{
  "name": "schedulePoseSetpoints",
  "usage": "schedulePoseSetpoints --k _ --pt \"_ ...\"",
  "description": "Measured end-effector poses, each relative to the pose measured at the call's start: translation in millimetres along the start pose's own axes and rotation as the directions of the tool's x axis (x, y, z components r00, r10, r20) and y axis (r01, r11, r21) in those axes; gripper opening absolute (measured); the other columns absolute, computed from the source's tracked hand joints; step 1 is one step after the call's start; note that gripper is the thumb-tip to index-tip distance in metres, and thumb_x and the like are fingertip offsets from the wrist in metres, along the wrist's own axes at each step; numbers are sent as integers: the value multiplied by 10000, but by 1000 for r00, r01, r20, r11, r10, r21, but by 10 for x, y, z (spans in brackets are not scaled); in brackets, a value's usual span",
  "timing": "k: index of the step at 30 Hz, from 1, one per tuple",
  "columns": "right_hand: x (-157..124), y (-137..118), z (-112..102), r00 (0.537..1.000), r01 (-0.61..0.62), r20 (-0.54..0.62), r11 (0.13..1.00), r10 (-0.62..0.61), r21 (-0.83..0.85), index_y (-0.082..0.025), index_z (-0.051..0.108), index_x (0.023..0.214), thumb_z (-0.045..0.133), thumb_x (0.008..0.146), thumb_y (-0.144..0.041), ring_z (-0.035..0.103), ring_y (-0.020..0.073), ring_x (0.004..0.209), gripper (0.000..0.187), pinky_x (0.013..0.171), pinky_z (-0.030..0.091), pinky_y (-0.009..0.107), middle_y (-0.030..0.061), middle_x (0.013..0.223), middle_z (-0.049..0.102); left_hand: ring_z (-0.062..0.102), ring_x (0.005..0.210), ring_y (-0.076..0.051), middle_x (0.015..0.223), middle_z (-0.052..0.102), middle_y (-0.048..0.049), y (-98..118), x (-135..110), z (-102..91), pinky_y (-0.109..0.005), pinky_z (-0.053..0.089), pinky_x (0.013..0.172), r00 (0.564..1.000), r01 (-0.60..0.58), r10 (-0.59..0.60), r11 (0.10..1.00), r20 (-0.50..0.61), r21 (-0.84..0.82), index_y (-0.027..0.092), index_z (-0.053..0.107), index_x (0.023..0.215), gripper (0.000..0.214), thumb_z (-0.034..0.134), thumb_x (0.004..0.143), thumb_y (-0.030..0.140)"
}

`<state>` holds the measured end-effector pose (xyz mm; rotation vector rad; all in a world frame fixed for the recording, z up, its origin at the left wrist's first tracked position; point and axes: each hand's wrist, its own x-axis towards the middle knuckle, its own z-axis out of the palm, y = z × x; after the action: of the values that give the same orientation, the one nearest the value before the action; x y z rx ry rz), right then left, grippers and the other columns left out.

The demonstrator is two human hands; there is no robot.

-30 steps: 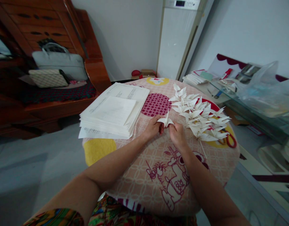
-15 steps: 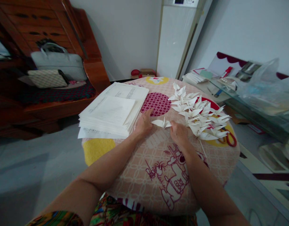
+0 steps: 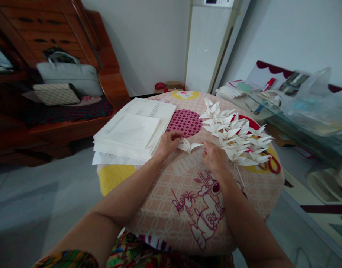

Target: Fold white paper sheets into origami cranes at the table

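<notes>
A white folded paper crane [image 3: 189, 146] is between my two hands, low over the tablecloth, with its wings spread sideways. My left hand [image 3: 168, 143] has its fingers curled at the crane's left wing. On the other side my right hand [image 3: 214, 155] pinches at the tip of the right wing; the exact contact is too small to make out. Many finished paper cranes [image 3: 229, 134] lie in a cluster just beyond my right hand. To the left stands a thick stack of printed paper [image 3: 115, 130], with smaller blank sheets [image 3: 139, 128] on top.
Red-handled scissors [image 3: 274, 164] lie by the cranes at the right edge of the round, cloth-covered table [image 3: 171, 208]. A glass-topped stand [image 3: 299, 130] with a plastic bag [image 3: 313, 100] is on the right. A wooden bench [image 3: 115, 89] holds bags at left.
The crane has shifted slightly left and its wings sit at a different angle. My left fingers have curled in more, and my right hand has moved a little to the right.
</notes>
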<state>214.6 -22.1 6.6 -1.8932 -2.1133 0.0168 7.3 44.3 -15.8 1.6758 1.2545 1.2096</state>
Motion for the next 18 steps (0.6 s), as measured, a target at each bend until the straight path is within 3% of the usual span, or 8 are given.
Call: schedulePoseSetpoints --k 2,5,7,11,18 --pt "3 16 34 986 64 -158 992 -46 108 -147 643 1201 470 778 -32 656 277 999 471 838 525 381 151 1073 699 697 787 -161 894 761 -61 45 -15 -11 -273 575 755 1000 -9 9 1000 1 -26 134 748 938 247 596 744 152" --pt "6 -4 61 901 284 -400 927 -170 246 -140 632 1210 445 805 -59 617 286 1092 453 927 523 434 166 1136 675 683 745 -150 859 756 -56 109 -40 -17 -253 558 701 998 -34 37 998 48 -61 134 754 929 224 633 749 188" --pt "1 -46 71 850 395 -475 871 -226 293 -167 641 1190 453 869 -115 610 277 1103 376 966 515 456 148 1143 676 675 722 -145 834 753 -54 136 -54 -4 -243 545 675 993 -51 60 995 105 -89 129 758 930 222 645 755 203" --pt "-6 -129 125 844 428 -477 843 -244 327 -186 686 1091 511 936 -232 614 278 1070 238 970 516 477 138 1110 686 684 754 -144 863 759 -54 163 -80 29 -245 545 714 976 -96 118 988 186 -123 131 758 956 241 643 749 174" --pt "33 -126 224 865 407 -439 853 -245 326 -189 706 1077 553 929 -232 608 280 1061 217 963 510 475 141 1106 693 681 742 -133 859 751 -48 260 -111 33 -227 536 699 952 -171 172 985 252 -25 130 744 1023 320 708 705 131"
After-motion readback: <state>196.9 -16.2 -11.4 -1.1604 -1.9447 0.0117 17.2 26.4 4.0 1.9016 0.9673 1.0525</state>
